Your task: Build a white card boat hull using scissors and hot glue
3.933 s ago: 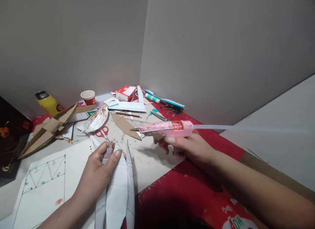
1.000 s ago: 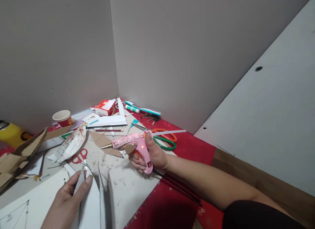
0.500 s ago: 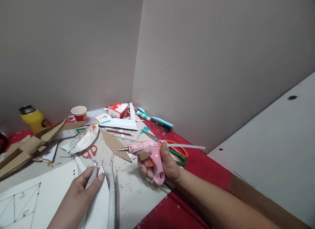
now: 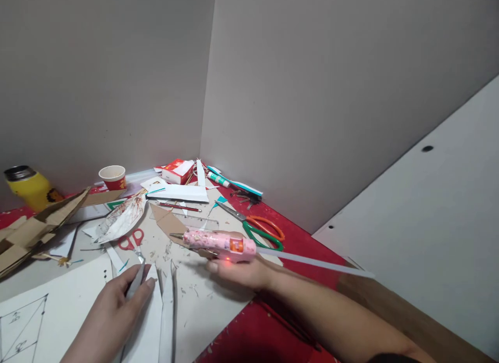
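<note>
My right hand (image 4: 241, 272) is wrapped round a pink glue gun (image 4: 212, 242), its brass nozzle pointing left and a small light glowing on it. A long translucent glue stick (image 4: 319, 264) sticks out of the gun's back. At the lower left, my left hand (image 4: 113, 311) pinches a folded strip of white card (image 4: 150, 316) between thumb and fingers. Another folded white strip (image 4: 167, 311) stands just right of it. Red-handled scissors (image 4: 132, 242) lie just beyond my left fingertips. Under my left forearm is a sheet with a drawn diagram (image 4: 58, 306).
Large scissors (image 4: 261, 228) with orange and green handles lie behind the glue gun. Cardboard pieces (image 4: 35, 233), a yellow bottle (image 4: 31, 189), a paper cup (image 4: 113, 177) and a red box (image 4: 177, 170) stand along the back. Grey walls meet at the corner.
My right hand has rolled the glue gun onto its side, its top now facing me and the handle hidden. The view has shifted slightly right. My left hand keeps its pinch.
</note>
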A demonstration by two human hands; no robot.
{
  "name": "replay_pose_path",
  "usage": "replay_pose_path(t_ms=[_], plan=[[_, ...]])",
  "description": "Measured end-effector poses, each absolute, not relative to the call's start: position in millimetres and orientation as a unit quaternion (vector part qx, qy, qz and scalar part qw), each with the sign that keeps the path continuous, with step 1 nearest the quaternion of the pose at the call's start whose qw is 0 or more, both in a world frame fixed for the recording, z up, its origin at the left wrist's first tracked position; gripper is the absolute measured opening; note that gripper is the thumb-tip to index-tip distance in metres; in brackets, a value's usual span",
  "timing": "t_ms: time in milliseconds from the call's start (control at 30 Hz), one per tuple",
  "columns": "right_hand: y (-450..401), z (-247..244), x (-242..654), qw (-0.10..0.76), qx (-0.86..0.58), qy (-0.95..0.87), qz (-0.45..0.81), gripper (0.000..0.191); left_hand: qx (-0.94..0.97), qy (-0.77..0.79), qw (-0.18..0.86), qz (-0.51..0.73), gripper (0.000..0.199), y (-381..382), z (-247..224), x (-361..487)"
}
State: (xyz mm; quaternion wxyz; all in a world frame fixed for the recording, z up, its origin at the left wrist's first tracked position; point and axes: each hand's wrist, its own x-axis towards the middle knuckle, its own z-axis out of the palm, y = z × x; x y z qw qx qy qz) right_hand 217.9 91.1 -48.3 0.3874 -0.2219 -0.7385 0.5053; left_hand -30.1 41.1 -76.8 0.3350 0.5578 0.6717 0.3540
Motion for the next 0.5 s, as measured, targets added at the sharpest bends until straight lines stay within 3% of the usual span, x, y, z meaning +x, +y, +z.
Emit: replay_pose_path(t_ms=[100, 200, 300, 367, 500], plan=[[89.3, -44.8, 219.0, 0.388, -0.275, -0.79, 0.387, 0.021, 0.64, 0.674, 0.262, 0.26, 0.055, 41.6, -72.6, -42.8], [88.5, -50.6, 219.7, 0.391, -0.341, -0.798, 0.306, 0.015, 0.728, 0.649, 0.063, 0.211, 0.059, 36.8, -59.1, -48.4], [86.7, -56.7, 217.7, 0.402, -0.359, -0.803, 0.253, 0.01, 0.801, 0.499, -0.159, 0.29, 0.05, 22.8, -41.0, -13.3], [84.3, -59.3, 215.3, 0.41, -0.374, -0.796, 0.241, 0.004, 0.812, 0.395, -0.231, 0.363, 0.042, 10.9, -31.6, 33.6], [79.4, -63.2, 211.7, 0.412, -0.382, -0.795, 0.229, 0.02, 0.819, 0.314, -0.276, 0.394, 0.031, 1.1, -21.0, 118.1]])
